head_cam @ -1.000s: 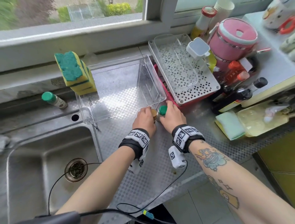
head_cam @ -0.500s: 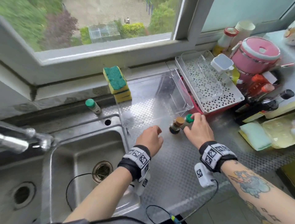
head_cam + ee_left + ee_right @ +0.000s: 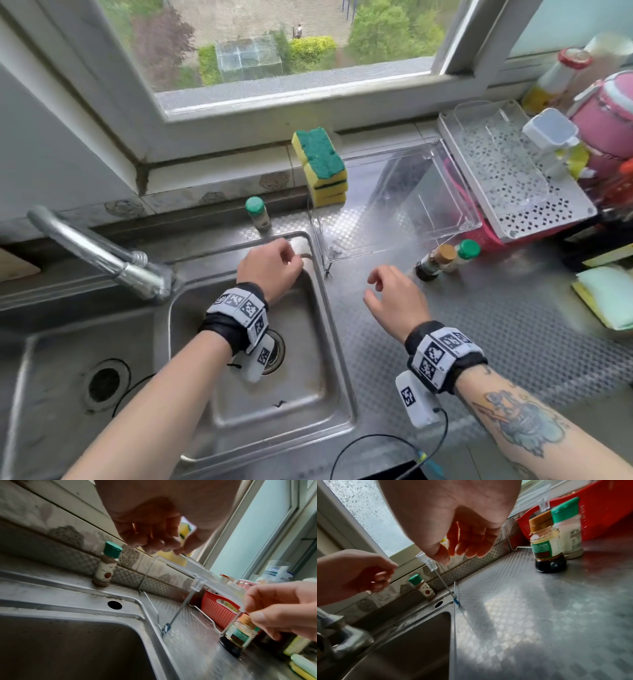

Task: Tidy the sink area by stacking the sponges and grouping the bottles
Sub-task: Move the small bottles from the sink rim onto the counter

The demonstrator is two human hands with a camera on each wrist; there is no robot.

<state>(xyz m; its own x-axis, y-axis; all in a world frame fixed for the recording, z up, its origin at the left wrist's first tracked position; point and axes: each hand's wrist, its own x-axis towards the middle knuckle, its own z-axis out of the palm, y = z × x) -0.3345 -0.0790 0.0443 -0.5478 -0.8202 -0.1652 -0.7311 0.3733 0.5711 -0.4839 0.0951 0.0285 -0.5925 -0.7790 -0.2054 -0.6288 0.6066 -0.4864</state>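
Three yellow-and-green sponges [image 3: 322, 171] stand stacked on the back ledge. A lone green-capped spice bottle [image 3: 257, 213] [image 3: 107, 566] [image 3: 423, 586] stands upright behind the sink. A brown-capped bottle [image 3: 435, 262] [image 3: 544, 540] and a green-capped bottle [image 3: 462, 255] [image 3: 568, 530] stand side by side on the counter. My left hand [image 3: 291, 255] [image 3: 163, 545] hovers over the sink's far right corner, fingers loosely curled, holding nothing. My right hand [image 3: 375, 284] [image 3: 462, 553] hangs over the counter, left of the two bottles, relaxed and holding nothing.
A clear plastic tray [image 3: 455, 192] on a wire stand sits between the sponges and a white perforated tray [image 3: 548, 212] over a red basket [image 3: 599, 513]. The faucet [image 3: 96, 253] juts in from the left over the sink [image 3: 329, 342]. Another sponge [image 3: 606, 294] lies far right.
My right hand has let go of the green-capped bottle and drawn back to the left. My left hand has moved left to the sink's corner. The head view has swung left.
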